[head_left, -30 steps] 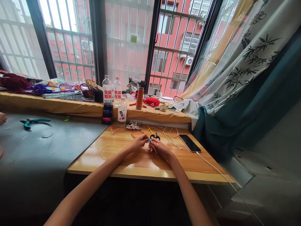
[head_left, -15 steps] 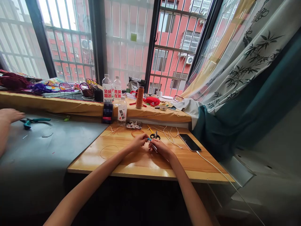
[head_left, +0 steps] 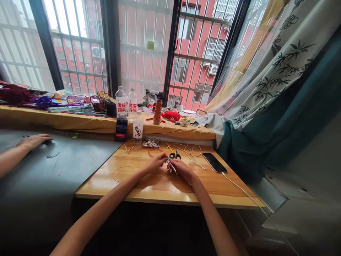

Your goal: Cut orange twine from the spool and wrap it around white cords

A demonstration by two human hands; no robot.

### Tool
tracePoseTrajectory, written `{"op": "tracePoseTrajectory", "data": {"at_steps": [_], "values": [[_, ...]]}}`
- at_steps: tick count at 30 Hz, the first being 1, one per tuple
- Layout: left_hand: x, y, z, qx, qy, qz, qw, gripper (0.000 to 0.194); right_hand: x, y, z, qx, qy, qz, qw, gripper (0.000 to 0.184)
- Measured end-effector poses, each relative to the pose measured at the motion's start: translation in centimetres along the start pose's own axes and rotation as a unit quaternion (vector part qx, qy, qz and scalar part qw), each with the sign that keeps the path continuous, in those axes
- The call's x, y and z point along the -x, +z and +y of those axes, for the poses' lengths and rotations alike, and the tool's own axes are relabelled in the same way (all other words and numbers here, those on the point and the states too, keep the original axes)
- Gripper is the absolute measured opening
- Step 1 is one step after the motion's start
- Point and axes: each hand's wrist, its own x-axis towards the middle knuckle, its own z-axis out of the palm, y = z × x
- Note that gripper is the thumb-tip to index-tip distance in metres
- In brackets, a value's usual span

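Over the wooden table, my left hand [head_left: 159,160] and my right hand [head_left: 181,167] meet at their fingertips. A thin white strip-like piece [head_left: 173,168] slants down from the fingertips, and my right hand is closed around it. My left fingers pinch at its upper end; what exactly they hold is too small to make out. Small bright blue spots show at the fingertips of both hands. Just beyond my hands lie scissors with black handles [head_left: 175,155]. Behind my left hand is a coil of orange-brown cord [head_left: 154,153].
White cords [head_left: 191,156] and a phone [head_left: 214,162] on a cable lie right. A clear box of small pieces [head_left: 151,143] and a bottle [head_left: 137,129] stand at the back. Another person's hand [head_left: 33,141] rests on the grey table left. A thread cone [head_left: 157,113] stands on the ledge.
The other person's hand has moved right, over where teal-handled pliers lay; the pliers are now mostly hidden. My hands stay in nearly the same place, with the white piece slightly shifted.
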Motion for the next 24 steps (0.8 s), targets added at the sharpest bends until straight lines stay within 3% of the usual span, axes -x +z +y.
{"op": "tracePoseTrajectory", "data": {"at_steps": [24], "values": [[0.0, -0.1, 0.1, 0.004, 0.0, -0.015, 1.0, 0.018, 0.6, 0.6, -1.0, 0.03, 0.003, 0.007, 1.0, 0.025]]}}
